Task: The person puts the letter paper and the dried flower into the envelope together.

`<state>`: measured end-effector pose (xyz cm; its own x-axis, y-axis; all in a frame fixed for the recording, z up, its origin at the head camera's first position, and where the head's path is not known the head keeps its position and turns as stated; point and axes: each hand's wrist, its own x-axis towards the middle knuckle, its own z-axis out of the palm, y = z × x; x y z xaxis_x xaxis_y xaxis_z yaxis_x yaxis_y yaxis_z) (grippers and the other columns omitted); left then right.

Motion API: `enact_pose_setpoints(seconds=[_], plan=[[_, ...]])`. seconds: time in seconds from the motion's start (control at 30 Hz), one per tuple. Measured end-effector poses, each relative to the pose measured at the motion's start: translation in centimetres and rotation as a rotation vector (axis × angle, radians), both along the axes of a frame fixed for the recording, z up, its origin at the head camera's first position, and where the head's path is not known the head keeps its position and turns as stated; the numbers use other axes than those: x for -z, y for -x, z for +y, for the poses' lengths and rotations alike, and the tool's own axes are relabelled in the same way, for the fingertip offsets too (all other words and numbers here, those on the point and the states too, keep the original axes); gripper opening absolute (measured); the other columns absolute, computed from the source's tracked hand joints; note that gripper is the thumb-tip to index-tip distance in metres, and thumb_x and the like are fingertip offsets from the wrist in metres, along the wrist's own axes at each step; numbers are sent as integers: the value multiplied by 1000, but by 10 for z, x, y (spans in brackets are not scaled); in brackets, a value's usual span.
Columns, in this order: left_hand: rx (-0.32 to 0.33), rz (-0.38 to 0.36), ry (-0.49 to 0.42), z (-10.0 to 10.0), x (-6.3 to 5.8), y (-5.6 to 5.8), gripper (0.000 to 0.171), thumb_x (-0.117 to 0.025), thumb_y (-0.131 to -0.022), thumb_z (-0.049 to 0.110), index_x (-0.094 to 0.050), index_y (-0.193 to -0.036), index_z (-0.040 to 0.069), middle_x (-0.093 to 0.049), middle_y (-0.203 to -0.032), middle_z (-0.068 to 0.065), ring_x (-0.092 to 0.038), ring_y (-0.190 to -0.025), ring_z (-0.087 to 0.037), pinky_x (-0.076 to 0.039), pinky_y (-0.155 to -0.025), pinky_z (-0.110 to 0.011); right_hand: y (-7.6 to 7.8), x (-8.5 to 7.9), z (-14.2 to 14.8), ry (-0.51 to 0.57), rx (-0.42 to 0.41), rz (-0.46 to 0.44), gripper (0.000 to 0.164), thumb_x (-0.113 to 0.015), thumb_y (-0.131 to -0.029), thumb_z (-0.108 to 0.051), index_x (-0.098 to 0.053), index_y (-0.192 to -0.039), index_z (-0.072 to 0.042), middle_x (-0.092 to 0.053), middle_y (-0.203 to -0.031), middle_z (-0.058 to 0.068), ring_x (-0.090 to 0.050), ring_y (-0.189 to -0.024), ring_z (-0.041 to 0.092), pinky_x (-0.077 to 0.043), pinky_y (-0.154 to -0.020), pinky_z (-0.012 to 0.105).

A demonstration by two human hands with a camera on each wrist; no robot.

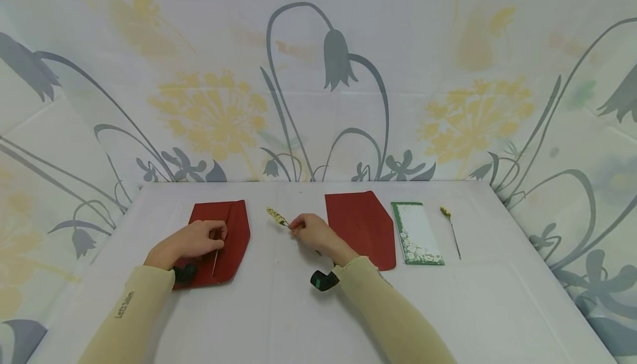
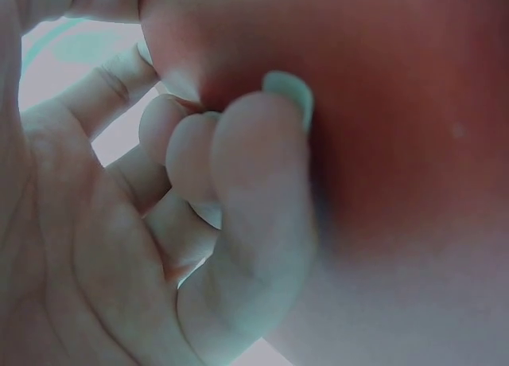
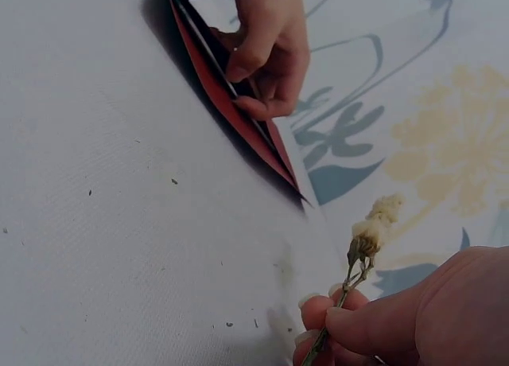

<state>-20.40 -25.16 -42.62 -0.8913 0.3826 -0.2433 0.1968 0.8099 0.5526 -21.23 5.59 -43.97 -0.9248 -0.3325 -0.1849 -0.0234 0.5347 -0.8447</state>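
My left hand (image 1: 196, 238) is over a red envelope (image 1: 238, 231) on the left of the table, its curled fingers at the envelope's open edge. In the right wrist view, the fingertips of that left hand (image 3: 274, 52) pinch the edge of the gaping slot, where a thin pale edge shows inside. Red paper (image 2: 382, 127) lies right behind the thumb in the left wrist view. Near the middle of the table, my right hand (image 1: 318, 235) pinches a dried flower sprig (image 1: 276, 216) by its stem. The sprig's cream blossoms (image 3: 378, 223) point away from the fingers.
A second red envelope (image 1: 355, 225) lies partly under the right forearm. Beside it are a white card with a green floral border (image 1: 417, 231) and another dried flower sprig (image 1: 453, 230). Small crumbs (image 3: 174, 181) dot the white table. A flower-printed cloth (image 1: 308, 104) hangs behind.
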Motion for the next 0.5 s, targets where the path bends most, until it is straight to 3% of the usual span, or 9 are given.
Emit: enact_pose_setpoints(seconds=[0.23,0.5], plan=[[6,19,-32,-3,3,1,8,-62,-88,10,-56,-91,14,-50,-67,-2,-51,-56,-18,-46,-54,-35,0,0,1,68,0,-24,18,-60,-98,-7,-69,-114,-2,-66,-100,3,-57,-88,15,-48,-78,30],[0,6,-51,-5,4,2,10,-63,-89,11,-54,-91,13,-50,-68,-3,-52,-58,-18,-47,-53,-35,0,-1,-5,239,31,-152,22,-62,-98,-9,-68,-118,-2,-68,-111,6,-59,-88,13,-52,-75,27]])
